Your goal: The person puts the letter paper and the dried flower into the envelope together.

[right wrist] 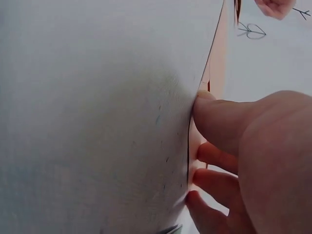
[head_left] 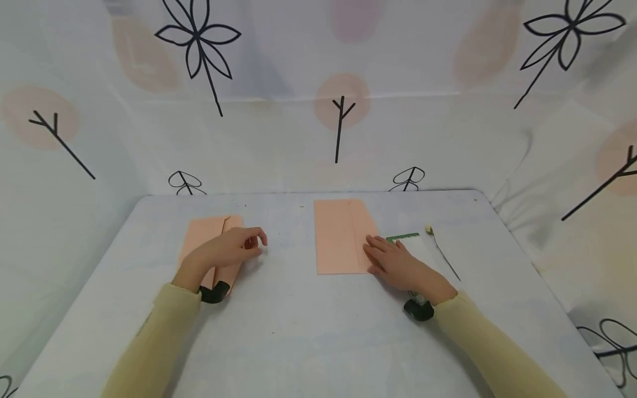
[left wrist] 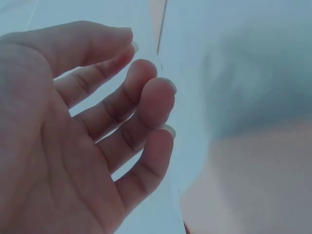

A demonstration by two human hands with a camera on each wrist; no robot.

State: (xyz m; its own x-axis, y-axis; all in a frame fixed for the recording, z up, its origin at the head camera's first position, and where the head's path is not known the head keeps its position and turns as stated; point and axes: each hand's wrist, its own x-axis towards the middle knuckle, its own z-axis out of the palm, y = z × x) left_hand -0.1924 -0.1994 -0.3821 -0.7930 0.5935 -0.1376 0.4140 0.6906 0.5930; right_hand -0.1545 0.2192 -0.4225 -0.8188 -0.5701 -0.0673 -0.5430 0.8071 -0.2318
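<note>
Left side: the left hand (head_left: 226,250) rests over a folded peach paper (head_left: 209,243) lying on the counter (head_left: 298,331). The left wrist view shows its fingers (left wrist: 146,107) loosely curled and relaxed, holding nothing. Risk: with no firm pressure on the sheet, the folded flap may spring up, or the sheet may slide on the smooth counter cover if the hand drags across it.

Centre: a second peach paper (head_left: 340,235) lies flat on the counter, well apart from the first, with a lengthwise crease visible near its right side.

Right side: the right hand (head_left: 398,265) lies with its fingers extended, the fingertips (right wrist: 204,105) touching the right edge of the second peach paper. The hand holds nothing; it presses or rests at the edge. Risk: a sideways push from the fingertips could shift the sheet out of square or buckle the edge, giving a crooked fold. A lift begun from one point only could bend or tear the corner.

Under and just beside the right hand lies a white card with a green edge (head_left: 405,239); further right lies a thin stem with a small bud (head_left: 440,251). Risk: a sweeping wrist or sleeve could knock either one, and the stem looks light enough to roll toward the counter edge.
</note>
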